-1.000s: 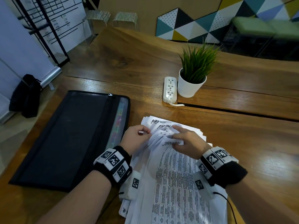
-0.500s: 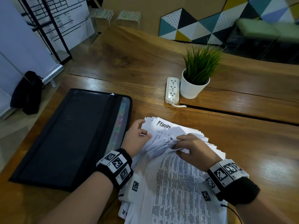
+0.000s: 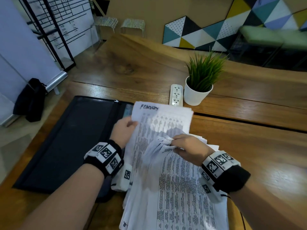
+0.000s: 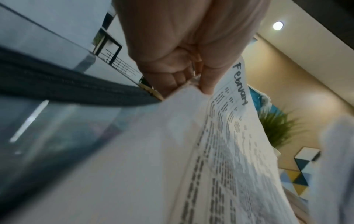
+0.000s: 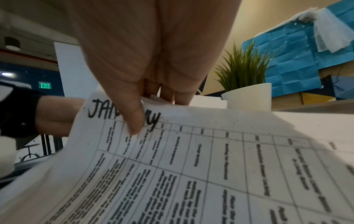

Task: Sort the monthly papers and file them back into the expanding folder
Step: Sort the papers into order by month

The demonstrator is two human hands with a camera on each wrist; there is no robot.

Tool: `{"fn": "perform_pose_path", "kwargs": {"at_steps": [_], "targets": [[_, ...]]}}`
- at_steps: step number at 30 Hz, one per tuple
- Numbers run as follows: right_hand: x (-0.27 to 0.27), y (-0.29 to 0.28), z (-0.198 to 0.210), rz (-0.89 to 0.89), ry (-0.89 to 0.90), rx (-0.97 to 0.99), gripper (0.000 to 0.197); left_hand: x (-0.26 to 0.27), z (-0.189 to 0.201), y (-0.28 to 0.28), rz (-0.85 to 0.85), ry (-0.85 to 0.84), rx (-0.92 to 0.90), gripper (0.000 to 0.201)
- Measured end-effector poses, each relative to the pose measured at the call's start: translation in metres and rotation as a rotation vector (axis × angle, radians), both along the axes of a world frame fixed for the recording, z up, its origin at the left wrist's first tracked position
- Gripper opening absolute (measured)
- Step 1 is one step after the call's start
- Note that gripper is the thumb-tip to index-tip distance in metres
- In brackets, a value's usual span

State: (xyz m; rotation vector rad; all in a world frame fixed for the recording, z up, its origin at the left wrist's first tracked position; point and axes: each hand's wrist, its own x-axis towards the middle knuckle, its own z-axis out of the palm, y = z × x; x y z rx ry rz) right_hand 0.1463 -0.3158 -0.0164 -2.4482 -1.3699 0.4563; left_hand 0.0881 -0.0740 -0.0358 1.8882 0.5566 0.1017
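Observation:
A stack of printed white papers [image 3: 179, 193] lies on the wooden table in front of me. My left hand [image 3: 123, 130] pinches the left edge of a sheet headed "February" [image 3: 162, 120] and holds it raised above the stack; thumb and fingers show on that February sheet [image 4: 229, 115] in the left wrist view. My right hand [image 3: 186, 146] pinches the top edge of several sheets, the uppermost headed "January" [image 5: 191, 159], with the thumb [image 5: 134, 118] over the heading. The black expanding folder [image 3: 66, 140] lies flat to the left, its coloured tabs at its right edge.
A white potted plant [image 3: 197, 90] and a white power strip [image 3: 176, 95] stand beyond the papers. A seam [image 3: 249, 123] runs across the table on the right. A black bag [image 3: 31, 100] sits on the floor at the left.
My left hand has lifted the February sheet up and away from the stack. My right hand has stayed on the top edge of the January sheets.

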Motion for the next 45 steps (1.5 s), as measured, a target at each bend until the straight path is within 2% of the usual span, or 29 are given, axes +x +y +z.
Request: {"fn": "perform_pose_path", "kwargs": {"at_steps": [6, 9, 13, 17, 21, 23, 25, 28, 29, 31, 35, 38, 41, 45], "targets": [[0.017, 0.018, -0.007, -0.008, 0.015, -0.098, 0.016, 0.003, 0.047, 0.036, 0.115, -0.119, 0.084, 0.018], [0.023, 0.024, -0.012, -0.027, 0.025, -0.161, 0.023, 0.002, 0.067, 0.050, 0.160, -0.176, 0.128, 0.027], [0.021, 0.021, -0.007, -0.093, 0.012, -0.133, 0.035, -0.001, 0.092, 0.063, 0.274, -0.260, 0.136, 0.027], [0.010, 0.002, 0.030, -0.278, 0.068, -0.053, 0.036, -0.004, 0.135, 0.088, 0.380, -0.314, 0.353, 0.038], [-0.015, -0.034, 0.078, -0.344, 0.290, 0.176, 0.016, -0.008, 0.154, 0.094, 0.416, -0.408, 0.300, 0.034], [-0.029, -0.051, 0.100, -0.332, 0.405, 0.258, 0.010, -0.009, 0.151, 0.075, 0.329, -0.402, 0.201, 0.028], [-0.040, -0.065, 0.120, -0.324, 0.448, 0.299, 0.008, -0.012, 0.136, 0.050, 0.211, -0.367, 0.126, 0.017], [-0.051, -0.078, 0.143, -0.256, 0.435, 0.306, 0.029, -0.015, 0.103, 0.018, 0.066, -0.275, -0.005, 0.011], [-0.053, -0.080, 0.146, -0.244, 0.425, 0.292, 0.025, -0.017, 0.092, 0.008, 0.042, -0.232, -0.064, 0.011], [-0.048, -0.083, 0.144, -0.289, 0.402, 0.282, 0.014, -0.023, 0.070, -0.015, -0.011, -0.154, -0.158, 0.012], [-0.035, -0.076, 0.131, -0.388, 0.369, 0.253, 0.014, -0.035, 0.032, -0.048, -0.098, -0.073, -0.237, 0.021], [-0.023, -0.061, 0.126, -0.423, 0.323, 0.168, 0.009, -0.039, 0.010, -0.059, -0.153, -0.044, -0.253, 0.016], [-0.007, -0.042, 0.117, -0.441, 0.283, 0.097, 0.014, -0.039, -0.009, -0.061, -0.155, -0.010, -0.314, 0.021], [0.004, -0.014, 0.082, -0.468, 0.306, 0.061, 0.018, -0.040, -0.014, -0.063, -0.106, 0.029, -0.418, 0.022]]}}
